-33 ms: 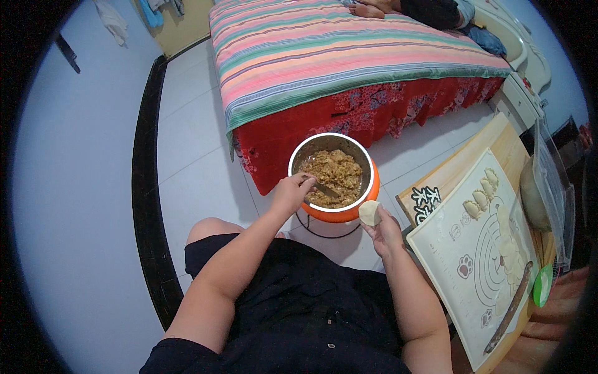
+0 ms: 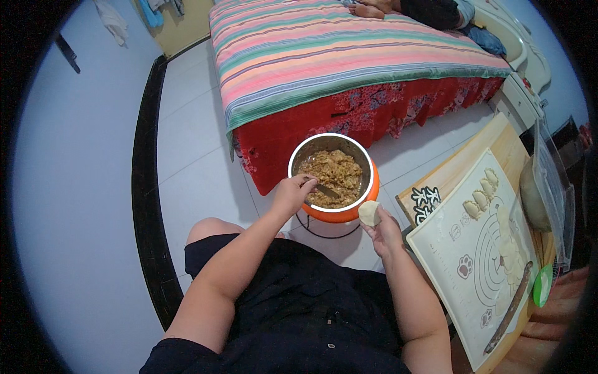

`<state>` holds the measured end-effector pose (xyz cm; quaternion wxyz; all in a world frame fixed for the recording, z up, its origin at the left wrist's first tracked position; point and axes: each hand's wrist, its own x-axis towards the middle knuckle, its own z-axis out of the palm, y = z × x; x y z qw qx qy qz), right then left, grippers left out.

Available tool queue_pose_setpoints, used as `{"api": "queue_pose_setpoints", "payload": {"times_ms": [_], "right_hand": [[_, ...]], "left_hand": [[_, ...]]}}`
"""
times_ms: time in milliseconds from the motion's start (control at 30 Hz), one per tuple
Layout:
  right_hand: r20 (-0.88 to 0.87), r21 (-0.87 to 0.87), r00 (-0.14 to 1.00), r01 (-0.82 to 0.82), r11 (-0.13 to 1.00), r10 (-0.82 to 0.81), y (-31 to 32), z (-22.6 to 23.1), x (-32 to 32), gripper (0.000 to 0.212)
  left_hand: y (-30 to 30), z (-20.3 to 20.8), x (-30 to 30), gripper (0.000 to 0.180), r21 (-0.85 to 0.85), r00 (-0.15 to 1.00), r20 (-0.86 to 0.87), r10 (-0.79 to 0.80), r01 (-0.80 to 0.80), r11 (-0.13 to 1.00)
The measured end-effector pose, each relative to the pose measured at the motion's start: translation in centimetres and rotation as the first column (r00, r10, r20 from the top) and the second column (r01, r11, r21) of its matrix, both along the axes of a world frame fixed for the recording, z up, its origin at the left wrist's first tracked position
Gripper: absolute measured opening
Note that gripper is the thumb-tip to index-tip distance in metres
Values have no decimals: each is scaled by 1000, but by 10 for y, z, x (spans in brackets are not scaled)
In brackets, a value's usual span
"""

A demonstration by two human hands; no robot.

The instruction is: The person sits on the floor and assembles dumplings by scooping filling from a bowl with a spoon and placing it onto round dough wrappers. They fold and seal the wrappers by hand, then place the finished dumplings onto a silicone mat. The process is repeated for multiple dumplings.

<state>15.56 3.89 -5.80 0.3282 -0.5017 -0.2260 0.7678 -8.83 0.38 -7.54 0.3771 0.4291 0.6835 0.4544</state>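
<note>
My left hand point(image 2: 293, 194) reaches over the rim of a round metal pot point(image 2: 294, 152) set in an orange body. Its fingers are closed on the handle of a flat, narrow spatula point(image 2: 327, 191), whose blade touches the brown minced filling point(image 2: 336, 167) inside. Right of the pot, my right hand point(image 2: 387, 233) grips a pale round dumpling wrapper point(image 2: 370, 213) between thumb and fingers. The wrapper is held tilted beside the orange rim.
At my right, a board point(image 2: 507, 137) carries a white printed mat point(image 2: 439, 243) with several folded dumplings point(image 2: 479, 198), flattened dough pieces point(image 2: 511, 249) and a dark rolling pin point(image 2: 509, 308). A green-rimmed dish point(image 2: 543, 287) lies beside it. A striped bed point(image 2: 349, 56), with a person's feet point(image 2: 366, 10), stands beyond.
</note>
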Motion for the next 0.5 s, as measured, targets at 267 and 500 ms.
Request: {"api": "queue_pose_setpoints", "payload": {"times_ms": [267,500], "right_hand": [[4,-9,1000,-2,1000,2,0,4,-1,34],[-14,-4,1000,6,1000,-6,-1,3,-1,33]], "left_hand": [[-2,23,9,23,-19,997,-16,-71,71,997],[3,9,-4,25,34,986,158,54,-60,998]]}}
